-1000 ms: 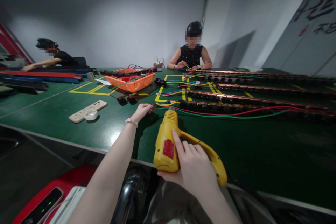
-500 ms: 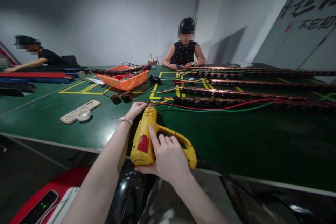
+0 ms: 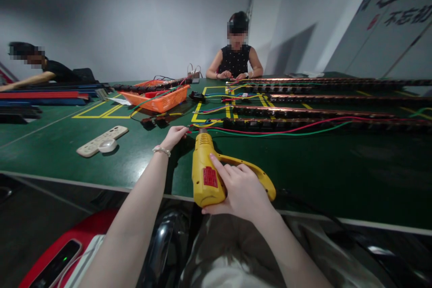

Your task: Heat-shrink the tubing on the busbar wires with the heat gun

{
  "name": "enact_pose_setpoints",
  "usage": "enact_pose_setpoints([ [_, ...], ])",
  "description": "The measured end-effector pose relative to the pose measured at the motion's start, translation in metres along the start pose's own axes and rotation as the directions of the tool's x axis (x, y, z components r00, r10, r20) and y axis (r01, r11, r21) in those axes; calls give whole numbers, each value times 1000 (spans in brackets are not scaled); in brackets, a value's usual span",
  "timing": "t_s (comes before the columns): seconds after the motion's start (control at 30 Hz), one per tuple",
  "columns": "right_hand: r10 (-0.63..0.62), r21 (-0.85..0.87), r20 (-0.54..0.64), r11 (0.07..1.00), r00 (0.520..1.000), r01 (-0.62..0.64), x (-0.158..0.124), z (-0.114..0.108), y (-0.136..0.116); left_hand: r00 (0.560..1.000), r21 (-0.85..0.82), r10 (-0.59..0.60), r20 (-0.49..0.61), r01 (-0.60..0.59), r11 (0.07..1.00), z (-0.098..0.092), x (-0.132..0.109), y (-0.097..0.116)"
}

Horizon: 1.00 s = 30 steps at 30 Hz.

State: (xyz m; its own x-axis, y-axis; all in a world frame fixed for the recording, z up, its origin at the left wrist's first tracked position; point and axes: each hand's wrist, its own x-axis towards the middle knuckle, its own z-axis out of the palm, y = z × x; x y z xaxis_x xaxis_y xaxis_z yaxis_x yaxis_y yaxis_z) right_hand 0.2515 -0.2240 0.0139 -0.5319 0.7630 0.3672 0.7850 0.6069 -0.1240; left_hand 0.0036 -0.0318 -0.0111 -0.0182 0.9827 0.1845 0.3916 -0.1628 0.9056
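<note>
Shifted to the right since half a second ago, the yellow heat gun (image 3: pixel 209 173) now has its nozzle (image 3: pixel 203 131) a little apart from the left fingertips, where before it stood right beside them. It is at the near edge of the green table (image 3: pixel 324 180), nozzle toward the far side. The right hand (image 3: pixel 245 189) grips its body, thumb underneath and index finger laid straight along the casing. Held in a closed pinch, a thin red wire end sits in the left hand (image 3: pixel 175 136); the fingers hide its exact tip.

Just beyond the nozzle, a long red wire (image 3: pixel 297 128) and a green wire (image 3: pixel 303 134) run right beside a dark, ridged bar (image 3: pixel 263 123); the nozzle hides part of them. Farther back, more long bars (image 3: pixel 303 112) lie roughly parallel, glinting like copper, with thin coloured leads at their left ends. On the far left side, an orange perforated plastic basket (image 3: pixel 165 102) has another dark bar resting across it, and dark blocks (image 3: pixel 158 120) lie in front. Nearer left is a flat beige slab with rounded ends (image 3: pixel 101 141), a small pale dome (image 3: pixel 108 146) against it. One co-worker (image 3: pixel 234 60) sits at the far side, another (image 3: pixel 60 71) at far left beside stacked red and blue strips (image 3: pixel 43 95).
</note>
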Motion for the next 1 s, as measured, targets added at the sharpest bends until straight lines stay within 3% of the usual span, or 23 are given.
enact_pose_setpoints([
  [0.7,127,-113,-53,985,990,-132,-55,-31,62,1000,-7,-6,-3,6,1000,0,-1,-1],
  [1.0,213,-224,-119,946,970,-235,-53,-27,45,1000,-22,-18,-6,18,1000,1,0,1],
])
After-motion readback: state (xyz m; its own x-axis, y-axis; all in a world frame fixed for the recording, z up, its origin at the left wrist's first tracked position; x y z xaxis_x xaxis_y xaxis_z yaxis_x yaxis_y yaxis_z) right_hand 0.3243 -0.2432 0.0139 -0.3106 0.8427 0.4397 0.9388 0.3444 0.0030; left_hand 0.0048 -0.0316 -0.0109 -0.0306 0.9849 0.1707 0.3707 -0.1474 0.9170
